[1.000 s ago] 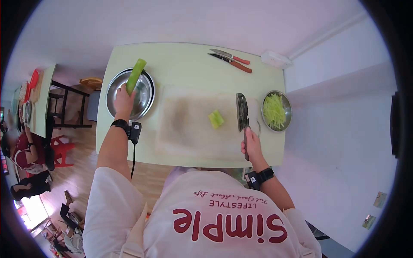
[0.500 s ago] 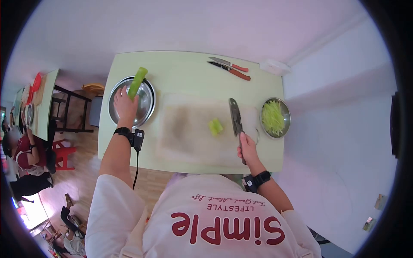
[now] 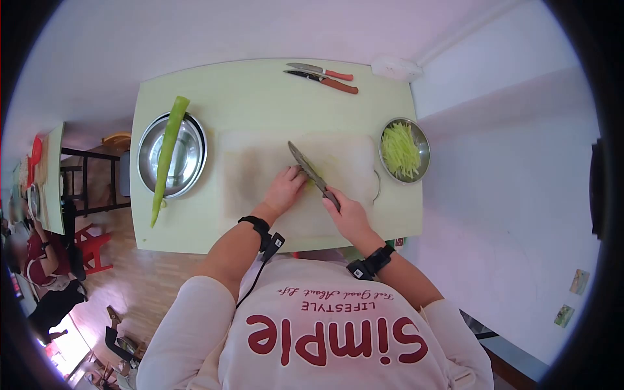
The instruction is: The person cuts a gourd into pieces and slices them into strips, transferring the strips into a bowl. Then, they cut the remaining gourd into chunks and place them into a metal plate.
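right hand grips knife; left hand curls on board, hold unclear; stalk crosses bowl at nine o'clock.

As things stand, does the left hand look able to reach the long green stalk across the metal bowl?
Probably yes. Nothing visible blocks the way from the left hand at the cutting board to the green stalk, which lies uncovered across the metal bowl. The knife is on the hand's other side.

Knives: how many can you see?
3: one knife in the right hand, plus a red-handled knife and a brown-handled knife near the far edge of the table.
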Demonstrator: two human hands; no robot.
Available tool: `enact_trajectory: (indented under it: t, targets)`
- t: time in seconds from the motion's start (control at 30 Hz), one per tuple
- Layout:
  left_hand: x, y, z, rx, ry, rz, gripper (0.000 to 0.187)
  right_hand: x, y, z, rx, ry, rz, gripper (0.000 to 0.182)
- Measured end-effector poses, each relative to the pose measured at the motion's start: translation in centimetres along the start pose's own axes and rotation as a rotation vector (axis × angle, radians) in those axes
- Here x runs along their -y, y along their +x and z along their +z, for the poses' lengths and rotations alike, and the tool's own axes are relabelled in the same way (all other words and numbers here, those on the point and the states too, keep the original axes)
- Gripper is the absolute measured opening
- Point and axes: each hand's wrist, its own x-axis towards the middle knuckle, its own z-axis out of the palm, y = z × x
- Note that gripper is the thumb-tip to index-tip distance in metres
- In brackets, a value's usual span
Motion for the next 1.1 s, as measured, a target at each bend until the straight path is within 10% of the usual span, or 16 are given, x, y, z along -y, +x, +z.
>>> enact_trajectory:
  t: [1.1]
  targets:
    - [1.9,-1.4,3.0,0.044,0.181,0.011,0.018,0.3,-1.9,1.8,-0.026,-0.215,-0.016,0.046]
